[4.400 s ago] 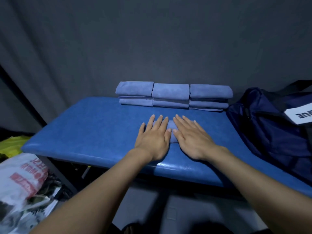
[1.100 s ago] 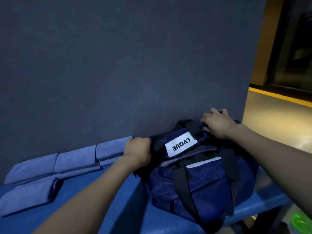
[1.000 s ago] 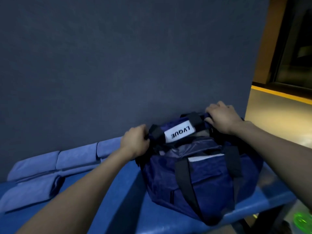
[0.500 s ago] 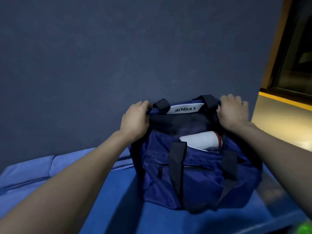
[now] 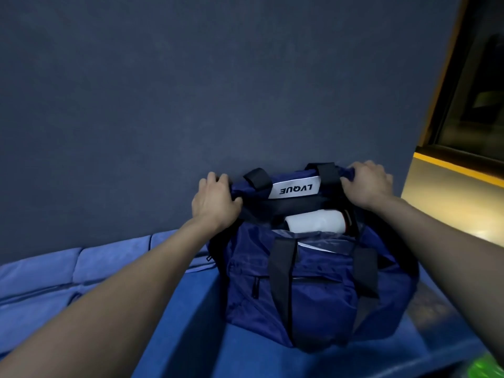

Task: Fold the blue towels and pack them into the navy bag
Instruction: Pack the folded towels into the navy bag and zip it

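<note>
The navy bag (image 5: 311, 290) stands on the blue padded bench (image 5: 188, 334), against the dark wall. My left hand (image 5: 214, 204) grips the left end of its far rim, and my right hand (image 5: 368, 185) grips the right end. Between them the mouth gapes, with a white LVQUE label (image 5: 293, 190) on the far flap. A white roll (image 5: 313, 223) lies inside the opening. Folded blue towels (image 5: 81, 261) lie in a row along the wall at the left, partly hidden behind my left forearm.
The dark wall (image 5: 218, 91) rises right behind the bag. A yellow-edged ledge and dark window (image 5: 463, 159) are at the right. Something green (image 5: 488, 368) shows below the bench's right corner.
Both hands left the small folded towel, took the bag's top by its two ends and pulled it up and apart. The mouth now gapes and the white roll shows inside.
</note>
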